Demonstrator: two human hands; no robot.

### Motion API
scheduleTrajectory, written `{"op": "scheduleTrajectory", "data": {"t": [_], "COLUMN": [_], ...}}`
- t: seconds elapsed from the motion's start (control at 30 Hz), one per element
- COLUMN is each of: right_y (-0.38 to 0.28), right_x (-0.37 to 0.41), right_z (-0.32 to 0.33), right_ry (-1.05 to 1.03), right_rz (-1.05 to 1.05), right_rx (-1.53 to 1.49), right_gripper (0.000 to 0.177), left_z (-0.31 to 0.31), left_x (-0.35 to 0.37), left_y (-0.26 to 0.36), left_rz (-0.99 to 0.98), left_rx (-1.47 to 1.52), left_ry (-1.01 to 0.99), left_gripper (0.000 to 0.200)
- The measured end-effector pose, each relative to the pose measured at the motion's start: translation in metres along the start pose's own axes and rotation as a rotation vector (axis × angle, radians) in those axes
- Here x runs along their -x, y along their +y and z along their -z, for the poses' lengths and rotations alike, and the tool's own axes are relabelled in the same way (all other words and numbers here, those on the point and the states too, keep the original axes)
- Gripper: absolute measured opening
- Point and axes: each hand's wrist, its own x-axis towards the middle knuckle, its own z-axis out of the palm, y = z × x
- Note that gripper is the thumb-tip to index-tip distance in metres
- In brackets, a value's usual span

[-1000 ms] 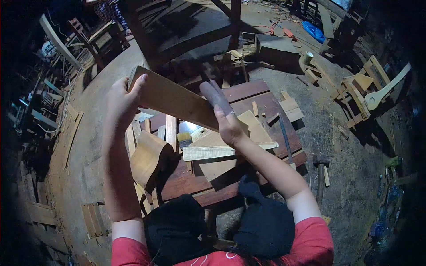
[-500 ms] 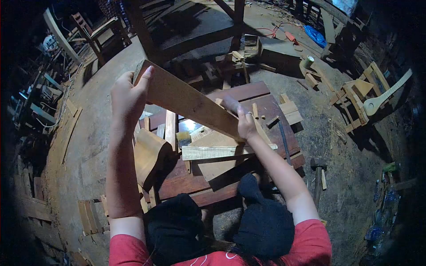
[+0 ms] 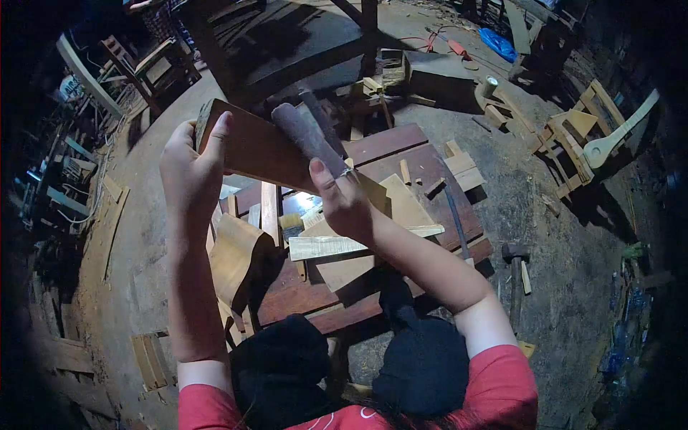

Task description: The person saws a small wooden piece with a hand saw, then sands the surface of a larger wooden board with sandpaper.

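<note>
A flat wooden board (image 3: 254, 147) is held up slantwise in front of me. My left hand (image 3: 190, 161) grips its far upper end, thumb on the near face. In my right hand (image 3: 345, 204) is a curled grey-brown sheet of sandpaper (image 3: 309, 137), held over the board's middle and lying along or against its face. The lower end of the board is partly hidden behind my right hand. Below is a low table of red-brown planks (image 3: 390, 143), bearing a pale wood strip (image 3: 326, 247), a brush (image 3: 292, 222) and several wood offcuts.
A curved brown wooden piece (image 3: 236, 251) stands at the table's left. To the right, a hammer (image 3: 514, 259) lies on the floor, and a large wooden spoon (image 3: 598, 153) rests on a small wooden frame (image 3: 562, 161). A cardboard box (image 3: 444, 79) stands behind the table.
My right hand has moved up and left along the board, carrying the sandpaper towards its upper end. The board and my left hand have shifted slightly left.
</note>
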Motion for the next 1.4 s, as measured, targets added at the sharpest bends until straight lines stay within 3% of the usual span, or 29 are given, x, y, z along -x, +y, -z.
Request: {"op": "scheduleTrajectory", "data": {"t": [0.2,0.27,0.3,0.37,0.47,0.53,0.57,0.67,0.73,0.77,0.8,0.87,1.0,1.07,1.1,1.17,1.27,1.33,1.4], "right_y": [0.073,0.078,0.093,0.135,0.093,0.057,0.034,0.008,0.048,0.074,0.101,0.183,0.107,0.025,0.014,0.003,0.034,0.076,0.080], "right_x": [0.037,0.026,0.031,0.043,0.017,-0.012,-0.014,-0.012,0.008,0.019,0.022,0.052,0.028,0.000,-0.001,-0.002,0.019,0.039,0.051], "right_z": [0.024,0.054,0.062,0.073,0.050,0.028,0.021,0.011,0.021,0.040,0.052,0.081,0.061,0.039,0.034,0.030,0.030,0.042,0.062], "right_ry": [-0.011,0.003,0.004,0.108,0.100,0.068,0.070,0.132,0.122,0.002,-0.037,0.025,0.214,0.212,0.208,0.138,0.186,0.205,0.177], "right_rz": [0.018,0.101,0.101,-0.195,-0.155,0.029,0.020,0.168,0.011,-0.165,-0.253,-0.335,-0.417,-0.093,-0.103,0.230,0.189,-0.145,-0.174], "right_rx": [-0.178,0.201,0.200,0.282,0.292,0.089,0.081,0.294,0.029,0.280,0.007,0.056,0.222,0.159,0.152,0.610,0.338,0.051,0.089], "right_gripper": [0.048,0.045,0.045,0.043,0.041,0.041,0.041,0.039,0.038,0.044,0.044,0.043,0.043,0.042,0.042,0.040,0.038,0.041,0.042], "left_z": [-0.003,-0.002,-0.001,-0.002,-0.004,-0.007,-0.007,-0.006,-0.004,-0.002,-0.002,-0.002,-0.007,-0.008,-0.009,-0.010,-0.010,-0.005,-0.005], "left_x": [0.002,-0.003,-0.004,0.001,-0.002,0.001,0.002,0.003,0.008,0.009,0.009,0.009,0.014,0.013,0.013,0.012,0.012,0.009,0.008], "left_y": [-0.002,-0.011,-0.013,-0.002,0.002,0.002,0.004,0.010,0.012,0.012,0.011,0.012,0.022,0.025,0.024,0.023,0.025,0.020,0.016], "left_rz": [-0.153,-0.125,-0.101,-0.099,-0.112,-0.118,-0.117,-0.183,-0.175,-0.176,-0.164,-0.144,-0.213,-0.239,-0.230,-0.232,-0.191,-0.135,-0.071], "left_rx": [-0.031,-0.007,0.015,0.024,0.042,0.027,0.031,-0.062,-0.042,-0.047,-0.016,0.055,-0.037,-0.033,-0.041,-0.038,-0.048,-0.028,-0.001], "left_ry": [0.047,0.024,0.002,0.010,0.027,0.016,0.023,0.068,0.043,0.043,0.029,-0.007,0.048,0.060,0.055,0.061,0.080,0.050,0.009], "left_gripper": [0.039,0.039,0.038,0.039,0.039,0.039,0.038,0.036,0.036,0.036,0.035,0.035,0.035,0.036,0.036,0.035,0.036,0.036,0.037]}}
